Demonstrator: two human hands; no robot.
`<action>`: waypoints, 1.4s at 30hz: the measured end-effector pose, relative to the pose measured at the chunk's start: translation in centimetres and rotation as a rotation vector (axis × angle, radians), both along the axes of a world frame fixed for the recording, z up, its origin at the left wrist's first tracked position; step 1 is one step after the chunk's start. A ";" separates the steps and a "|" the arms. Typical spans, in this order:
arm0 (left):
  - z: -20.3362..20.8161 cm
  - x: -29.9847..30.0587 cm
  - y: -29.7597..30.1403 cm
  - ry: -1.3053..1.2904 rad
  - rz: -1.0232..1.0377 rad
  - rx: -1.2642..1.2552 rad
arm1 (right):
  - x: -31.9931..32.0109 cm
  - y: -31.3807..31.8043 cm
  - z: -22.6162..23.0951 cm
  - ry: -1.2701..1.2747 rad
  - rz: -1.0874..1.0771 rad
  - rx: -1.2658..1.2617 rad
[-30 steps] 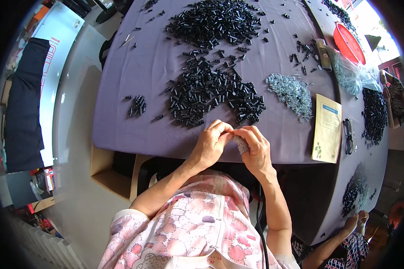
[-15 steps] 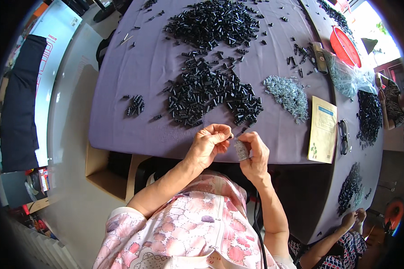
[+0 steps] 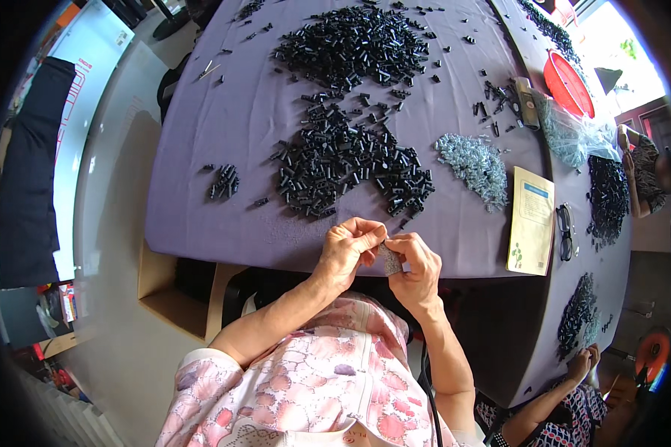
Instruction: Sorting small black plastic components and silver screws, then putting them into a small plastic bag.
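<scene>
My left hand (image 3: 344, 252) and my right hand (image 3: 416, 272) meet fingertip to fingertip just in front of the near table edge. Both pinch closed; whatever small thing lies between the tips is too hidden to name. On the thumb side of the right hand shows a grey-white speckled piece (image 3: 391, 261); whether it wraps the thumb or is held, I cannot tell. Beyond my hands lies a heap of small black cylindrical parts (image 3: 320, 167). Small clear parts (image 3: 476, 167) form a pile to the right. A small cluster of black parts (image 3: 224, 182) lies at the left.
A larger black heap (image 3: 350, 45) lies farther back on the purple cloth (image 3: 201, 223). At right are a yellow booklet (image 3: 531, 223), glasses (image 3: 566, 231), a clear bag (image 3: 566, 134) and a red basket (image 3: 566, 82). Another person's hands (image 3: 585, 363) work at lower right. A cardboard box (image 3: 175, 302) stands below left.
My right hand has moved slightly left and down, and its fingertips now touch those of my left hand. The left hand has dipped a little. The whole view has shifted slightly.
</scene>
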State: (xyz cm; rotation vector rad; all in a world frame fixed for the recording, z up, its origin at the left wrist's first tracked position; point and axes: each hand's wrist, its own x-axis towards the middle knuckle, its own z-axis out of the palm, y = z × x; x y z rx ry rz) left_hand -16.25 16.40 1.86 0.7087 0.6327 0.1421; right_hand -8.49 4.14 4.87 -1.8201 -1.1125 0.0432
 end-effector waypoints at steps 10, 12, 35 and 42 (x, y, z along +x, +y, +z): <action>0.7 0.1 0.2 0.007 0.056 -0.091 | -0.4 0.7 0.3 0.275 -0.098 -0.098; 0.6 0.0 0.2 -0.028 0.100 0.034 | -0.2 0.7 0.0 0.236 -0.031 -0.078; 1.1 0.5 2.3 -0.087 0.218 0.355 | 0.2 2.3 -1.4 1.374 0.077 0.307; 1.0 0.1 3.1 -0.105 0.161 -0.087 | 0.3 1.9 -1.0 1.301 -0.016 0.250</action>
